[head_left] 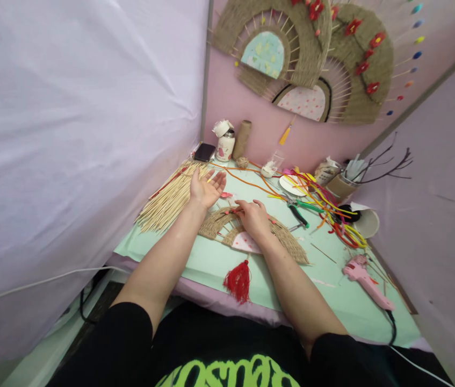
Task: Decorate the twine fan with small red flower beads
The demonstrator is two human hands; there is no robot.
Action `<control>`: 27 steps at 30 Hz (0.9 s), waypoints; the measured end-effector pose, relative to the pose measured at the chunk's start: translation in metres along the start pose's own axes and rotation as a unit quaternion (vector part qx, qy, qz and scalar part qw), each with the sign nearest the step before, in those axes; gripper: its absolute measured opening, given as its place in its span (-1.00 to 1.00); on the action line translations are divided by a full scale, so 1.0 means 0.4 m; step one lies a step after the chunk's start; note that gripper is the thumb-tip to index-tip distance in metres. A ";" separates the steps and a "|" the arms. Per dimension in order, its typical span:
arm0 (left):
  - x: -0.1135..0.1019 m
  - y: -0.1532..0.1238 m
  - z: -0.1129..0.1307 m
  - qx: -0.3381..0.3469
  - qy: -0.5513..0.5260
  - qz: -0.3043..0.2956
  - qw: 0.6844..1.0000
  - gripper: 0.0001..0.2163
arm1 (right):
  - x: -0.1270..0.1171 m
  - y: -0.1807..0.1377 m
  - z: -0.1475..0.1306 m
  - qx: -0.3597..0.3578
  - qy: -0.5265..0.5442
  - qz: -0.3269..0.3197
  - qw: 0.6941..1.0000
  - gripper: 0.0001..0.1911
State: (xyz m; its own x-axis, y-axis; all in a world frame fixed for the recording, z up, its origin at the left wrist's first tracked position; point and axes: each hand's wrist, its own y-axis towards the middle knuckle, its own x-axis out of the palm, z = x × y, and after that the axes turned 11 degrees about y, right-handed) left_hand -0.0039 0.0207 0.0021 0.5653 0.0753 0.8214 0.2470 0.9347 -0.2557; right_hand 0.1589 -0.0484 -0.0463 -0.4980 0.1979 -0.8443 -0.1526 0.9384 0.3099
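Observation:
My left hand (pixel 207 189) is held palm up with fingers spread, just above the edge of a pile of thin bamboo sticks (pixel 168 201). It holds nothing. My right hand (pixel 254 216) rests palm down on a woven jute fan (pixel 251 234) that lies on the mint-green table (pixel 207 260). Its fingers are curled and pressed onto the fan's upper edge, near small red bits; whether they pinch anything is hidden. A red tassel (pixel 238 281) hangs from the fan at the table's front edge.
A pink glue gun (pixel 366 279) lies at the right front. Green-handled pliers (pixel 297 210), a tangle of coloured wires (pixel 332 207), a white plate (pixel 291 185), a jar (pixel 225 145), a twine roll (pixel 242 138) and twigs in a cup (pixel 380 166) crowd the back. Finished fans (pixel 311 48) hang on the pink wall.

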 end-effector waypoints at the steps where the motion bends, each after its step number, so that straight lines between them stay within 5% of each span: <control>1: 0.000 -0.001 0.000 0.000 -0.001 0.000 1.000 -0.60 | 0.000 -0.001 0.000 -0.001 -0.005 0.000 1.000 -0.68; 27: -0.004 0.001 0.002 0.000 -0.004 -0.006 1.000 -0.66 | -0.023 -0.028 -0.023 -0.036 -0.045 -0.031 0.998 -0.61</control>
State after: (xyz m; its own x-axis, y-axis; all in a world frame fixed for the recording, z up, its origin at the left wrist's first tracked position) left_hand -0.0053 0.0211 0.0010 0.5560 0.0660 0.8286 0.2536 0.9358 -0.2447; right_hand 0.1575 -0.0634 -0.0379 -0.4078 0.1675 -0.8976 -0.2428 0.9277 0.2835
